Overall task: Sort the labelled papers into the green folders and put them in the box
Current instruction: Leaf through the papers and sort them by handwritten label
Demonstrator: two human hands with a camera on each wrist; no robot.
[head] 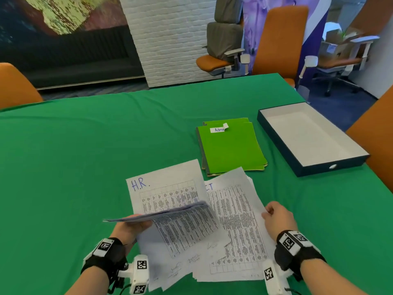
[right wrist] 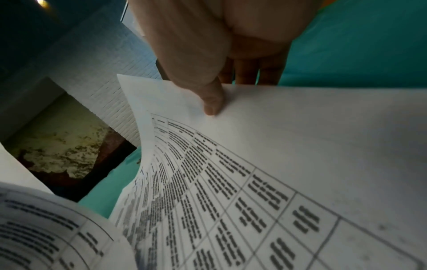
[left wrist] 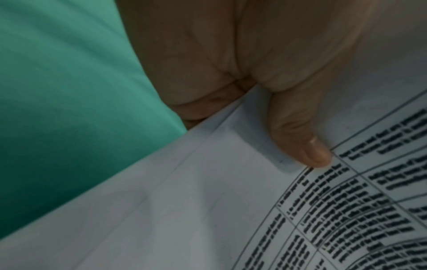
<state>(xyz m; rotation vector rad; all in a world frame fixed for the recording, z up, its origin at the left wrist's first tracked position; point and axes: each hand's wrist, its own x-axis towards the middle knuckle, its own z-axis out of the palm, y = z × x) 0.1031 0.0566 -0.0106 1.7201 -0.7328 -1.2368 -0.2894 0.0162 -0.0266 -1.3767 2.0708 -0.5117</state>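
Printed sheets lie fanned out near the table's front edge. My left hand [head: 133, 225] pinches a folded-over bundle of papers [head: 182, 222], thumb [left wrist: 307, 146] on top. Under it lies a sheet marked "H.R." [head: 163, 188]. My right hand [head: 276, 216] pinches the right edge of another sheet [head: 238, 220], thumb [right wrist: 211, 102] on top and fingers below. A stack of green folders [head: 230, 145], the top one labelled "Admin", lies just beyond the papers. The dark box [head: 276, 133] with a white inside stands open at the right.
A green cloth [head: 85, 156] covers the table. Orange chairs stand at the far right [head: 278, 41], at the right edge [head: 376, 135] and at the left [head: 14, 86]. A white brick pillar [head: 168, 39] rises behind the table.
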